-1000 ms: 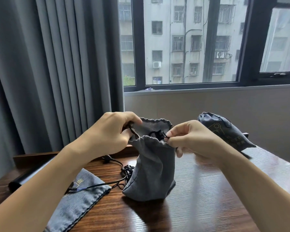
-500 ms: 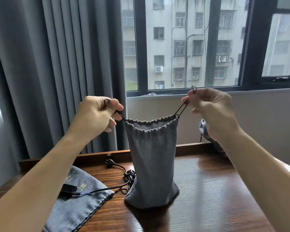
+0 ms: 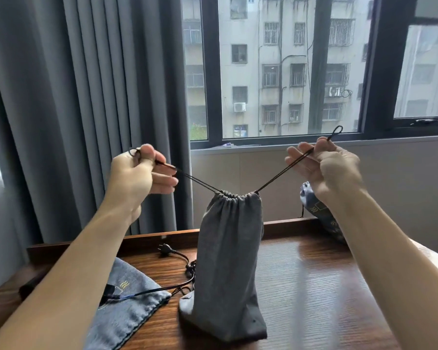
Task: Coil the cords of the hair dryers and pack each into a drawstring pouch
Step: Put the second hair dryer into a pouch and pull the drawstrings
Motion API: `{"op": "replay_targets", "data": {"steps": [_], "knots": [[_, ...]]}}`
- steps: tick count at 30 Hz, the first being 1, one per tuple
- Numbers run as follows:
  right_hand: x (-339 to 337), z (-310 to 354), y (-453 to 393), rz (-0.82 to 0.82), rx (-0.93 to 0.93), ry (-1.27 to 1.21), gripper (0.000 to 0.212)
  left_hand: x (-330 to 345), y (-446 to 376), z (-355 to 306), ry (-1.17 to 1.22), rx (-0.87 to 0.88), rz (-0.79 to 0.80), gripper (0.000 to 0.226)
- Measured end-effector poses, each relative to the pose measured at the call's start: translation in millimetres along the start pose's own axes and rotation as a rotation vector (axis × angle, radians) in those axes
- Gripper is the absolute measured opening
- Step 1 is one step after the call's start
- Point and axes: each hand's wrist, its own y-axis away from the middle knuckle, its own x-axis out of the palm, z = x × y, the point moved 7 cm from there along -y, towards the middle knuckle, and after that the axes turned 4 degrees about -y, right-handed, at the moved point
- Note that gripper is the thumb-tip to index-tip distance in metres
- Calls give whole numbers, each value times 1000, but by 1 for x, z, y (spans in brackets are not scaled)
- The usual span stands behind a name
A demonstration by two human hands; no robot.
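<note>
— Where does your pouch stand?

— Your grey pouch stands upright on the wooden table, long axis vertical, its gathered mouth pointing up and drawn nearly closed.

— And your hands?

— Your left hand has finger and thumb curled tight on the left drawstring; your right hand pinches the right drawstring, its loop end sticking up past your fingers. Both strings run taut, up and outward from the mouth.

— What lies near it?

— A flat pouch lies to the left, with a black cord across it and the plug behind. A filled pouch leans at the far right, partly hidden by your forearm.
</note>
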Motion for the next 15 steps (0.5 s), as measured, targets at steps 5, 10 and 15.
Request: {"op": "replay_targets", "data": {"steps": [5,10,15], "knots": [[23,-7,11,112,2,76,29,30,5,-34,29,45,76,36],[58,-28,33,342,-16,375,9,66,18,-43,-50,118,277,32],[89,-48,44,457,-170,743,33,83,24,-63,-232,356,319,33]]}}
